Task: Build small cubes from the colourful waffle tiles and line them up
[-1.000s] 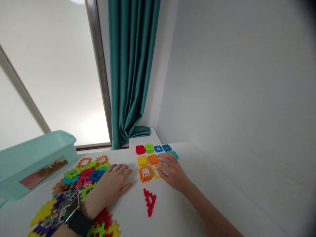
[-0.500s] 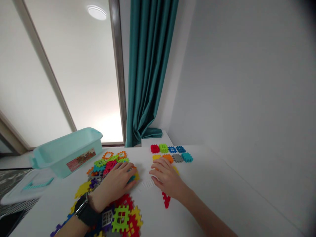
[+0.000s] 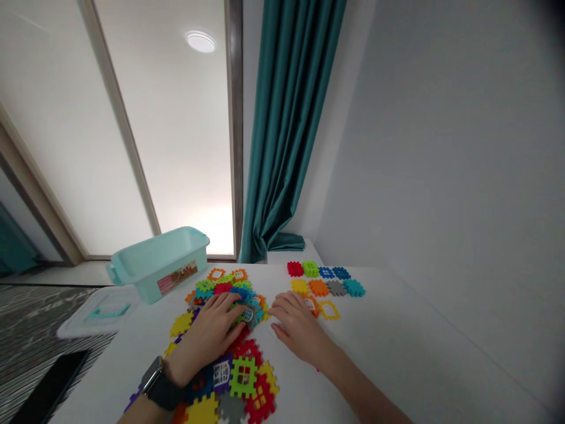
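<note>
So, in the head view, the left hand (image 3: 205, 331) lies curled over a clump of interlocking plastic building pieces (image 3: 249, 313), its fingers bent around them; whether it actually grips them cannot be told. A smartwatch (image 3: 159, 384) sits on that wrist. The clump tops a loose, multicoloured heap of pieces (image 3: 242, 377) on the white table (image 3: 397, 347). The right hand (image 3: 296, 327) is open, its fingers lightly spread and holding nothing, just beside an orange window piece (image 3: 310, 305) and a yellow frame piece (image 3: 329, 310). Farther on lie two neat rows: red, green and two blue squares (image 3: 318, 271), then yellow, orange, grey and teal squares (image 3: 326, 287). Beyond the heap stands an aqua plastic bin (image 3: 159, 265) with a printed label, a pale lid (image 3: 101, 312) beside it. A teal curtain (image 3: 286, 129) hangs behind.
</note>
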`<state>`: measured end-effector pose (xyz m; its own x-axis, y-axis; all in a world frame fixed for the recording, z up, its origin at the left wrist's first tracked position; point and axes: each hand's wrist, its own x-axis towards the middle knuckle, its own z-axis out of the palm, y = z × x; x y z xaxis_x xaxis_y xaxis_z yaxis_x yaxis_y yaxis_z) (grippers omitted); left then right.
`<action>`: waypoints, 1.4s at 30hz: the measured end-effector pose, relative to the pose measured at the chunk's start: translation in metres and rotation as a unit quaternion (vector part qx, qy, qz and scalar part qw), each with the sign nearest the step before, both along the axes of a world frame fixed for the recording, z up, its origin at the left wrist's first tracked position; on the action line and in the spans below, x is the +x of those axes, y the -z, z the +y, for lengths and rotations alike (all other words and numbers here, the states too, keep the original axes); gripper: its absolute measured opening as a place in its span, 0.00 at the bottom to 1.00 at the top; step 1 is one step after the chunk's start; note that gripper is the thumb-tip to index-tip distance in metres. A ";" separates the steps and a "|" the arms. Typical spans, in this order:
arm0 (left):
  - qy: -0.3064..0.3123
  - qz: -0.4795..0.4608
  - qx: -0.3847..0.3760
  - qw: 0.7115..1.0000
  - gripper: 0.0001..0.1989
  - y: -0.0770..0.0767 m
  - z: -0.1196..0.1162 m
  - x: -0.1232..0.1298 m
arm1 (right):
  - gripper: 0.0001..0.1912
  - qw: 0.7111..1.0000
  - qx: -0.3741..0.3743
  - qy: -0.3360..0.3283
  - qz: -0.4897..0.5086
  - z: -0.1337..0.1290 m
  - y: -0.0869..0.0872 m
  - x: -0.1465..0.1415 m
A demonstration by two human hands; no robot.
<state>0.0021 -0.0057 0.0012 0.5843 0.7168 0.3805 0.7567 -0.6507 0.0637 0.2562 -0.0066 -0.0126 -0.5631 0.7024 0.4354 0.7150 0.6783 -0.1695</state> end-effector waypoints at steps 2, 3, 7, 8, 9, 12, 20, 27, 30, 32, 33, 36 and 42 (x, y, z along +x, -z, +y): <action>-0.004 -0.006 0.001 1.000 0.11 0.003 -0.001 -0.002 | 0.13 1.000 -0.009 0.008 -0.002 0.001 0.004 -0.006; -0.006 -0.007 0.000 1.000 0.11 0.004 -0.001 -0.003 | 0.14 1.000 -0.012 0.014 -0.002 0.003 0.006 -0.010; -0.014 -0.003 -0.011 1.000 0.12 0.004 -0.005 -0.007 | 0.20 0.999 -0.021 0.038 0.002 0.009 0.013 -0.026; -0.015 -0.003 -0.014 1.000 0.12 0.003 -0.007 -0.008 | 0.20 0.999 -0.025 0.032 -0.001 0.010 0.014 -0.029; -0.015 -0.003 -0.018 1.000 0.12 0.003 -0.008 -0.009 | 0.21 0.999 -0.028 0.022 -0.004 0.011 0.015 -0.032; -0.016 -0.005 -0.026 1.000 0.11 0.003 -0.010 -0.009 | 0.19 0.999 -0.031 -0.013 -0.014 0.013 0.017 -0.037; -0.012 -0.017 -0.026 0.999 0.11 0.005 -0.010 -0.007 | 0.14 1.000 -0.025 0.007 0.006 0.014 0.021 -0.037; -0.010 -0.050 0.012 0.999 0.15 0.009 -0.009 -0.006 | 0.16 0.997 0.026 0.042 0.052 0.003 0.014 -0.027; -0.005 -0.068 0.019 0.998 0.17 0.009 -0.010 -0.004 | 0.16 0.993 0.014 0.042 0.106 -0.007 0.009 -0.023; 0.000 -0.073 0.016 0.997 0.19 0.009 -0.011 -0.002 | 0.16 0.987 -0.012 0.041 0.154 -0.013 0.007 -0.023; 0.002 -0.075 0.014 0.997 0.19 0.009 -0.012 -0.001 | 0.16 0.983 -0.029 0.036 0.179 -0.016 0.006 -0.024; 0.015 -0.082 0.020 0.996 0.18 0.008 -0.013 0.001 | 0.15 0.966 -0.087 0.010 0.244 -0.022 0.004 -0.026; 0.043 -0.107 0.057 0.992 0.11 0.008 -0.014 0.001 | 0.12 0.938 -0.161 -0.016 0.306 -0.026 0.003 -0.029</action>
